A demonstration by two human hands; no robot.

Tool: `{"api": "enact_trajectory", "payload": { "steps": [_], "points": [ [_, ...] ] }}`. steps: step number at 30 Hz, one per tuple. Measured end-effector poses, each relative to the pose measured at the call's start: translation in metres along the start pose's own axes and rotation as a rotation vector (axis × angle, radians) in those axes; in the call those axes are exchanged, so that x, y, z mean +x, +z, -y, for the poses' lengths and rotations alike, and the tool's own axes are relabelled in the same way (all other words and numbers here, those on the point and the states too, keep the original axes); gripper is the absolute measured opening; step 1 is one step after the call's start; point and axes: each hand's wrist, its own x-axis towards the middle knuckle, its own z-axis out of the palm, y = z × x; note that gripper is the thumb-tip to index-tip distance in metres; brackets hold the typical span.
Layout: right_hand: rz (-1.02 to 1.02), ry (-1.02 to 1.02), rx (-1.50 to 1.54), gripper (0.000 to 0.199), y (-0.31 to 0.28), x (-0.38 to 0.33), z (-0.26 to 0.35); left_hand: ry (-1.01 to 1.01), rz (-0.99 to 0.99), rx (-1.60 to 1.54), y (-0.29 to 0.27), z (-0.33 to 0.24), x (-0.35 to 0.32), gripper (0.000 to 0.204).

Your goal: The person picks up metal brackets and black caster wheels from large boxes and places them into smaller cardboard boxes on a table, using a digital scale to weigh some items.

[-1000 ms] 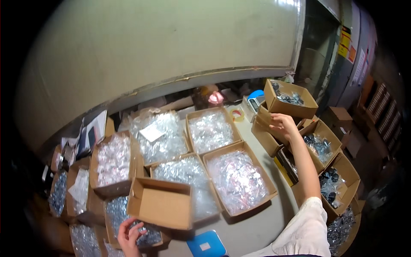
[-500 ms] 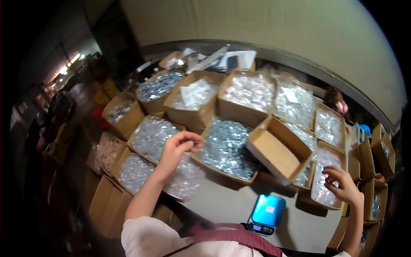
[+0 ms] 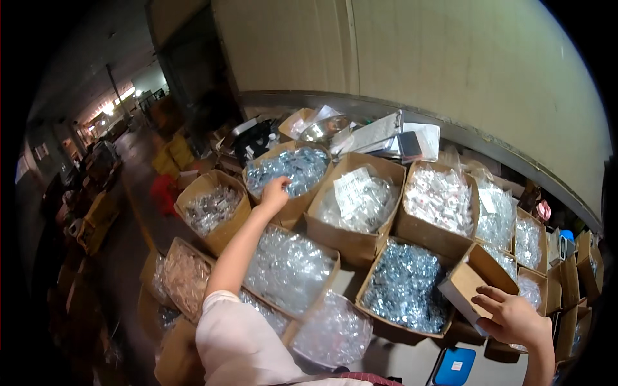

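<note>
Toward the far side, a metal bowl (image 3: 324, 128) and some folders (image 3: 418, 145) lie behind a box with a white slip (image 3: 349, 193) on its contents. A blue-topped scale (image 3: 454, 367) sits near, at right, on the tabletop (image 3: 402, 360). The left forearm (image 3: 235, 260) passes left of a bed of clear packets (image 3: 293, 264). The left hand (image 3: 275, 193) is at the near rim of the far box (image 3: 302, 207); its grip is narrow, fingers curled, but whether it holds anything I cannot tell. The right hand (image 3: 512, 318) is at the shallow carton (image 3: 463, 289), grip loosely wide.

The far box is brown cardboard, heaped with shiny blue-grey packets (image 3: 293, 168). The carton is plain brown, tilted, right of a nearer blue-grey heap (image 3: 405, 283).

One bowl, one scale, one shallow carton, two blue-grey heaps; packets too many to count.
</note>
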Motion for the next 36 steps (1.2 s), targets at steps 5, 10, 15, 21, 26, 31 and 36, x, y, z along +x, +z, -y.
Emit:
{"api": "enact_trajectory", "payload": {
  "steps": [5, 10, 15, 21, 26, 31, 36],
  "points": [
    [0.124, 0.055, -0.115, 0.04, -0.004, 0.073, 0.026, 0.228, 0.157, 0.547, 0.028, 0.033, 0.056, 0.046],
    [0.193, -0.057, -0.095, 0.041, 0.001, 0.142, 0.005, 0.279, 0.483, 0.63, 0.014, 0.03, 0.098, 0.034],
    [0.154, -0.137, 0.046, 0.042, 0.02, 0.263, -0.01, -0.079, -0.116, 0.031, 0.021, 0.067, 0.084, 0.035],
    [-0.12, -0.025, -0.063, 0.026, 0.102, 0.404, -0.053, -0.455, -0.273, -1.026, -0.001, 0.052, 0.067, 0.033],
    [-0.241, 0.221, 0.898, 0.02, 0.072, 0.418, -0.034, -0.583, 0.59, -1.302, -0.03, -0.043, 0.023, 0.042],
    [-0.266, -0.393, 0.66, 0.023, 0.034, 0.393, 0.04, -0.596, 0.941, -1.502, 0.003, -0.095, -0.007, 0.073],
    [-0.366, -0.051, 0.97, 0.025, 0.031, 0.389, -0.02, -0.794, 0.754, -1.64, 0.046, -0.115, 0.001, 0.02]
  ]
}}
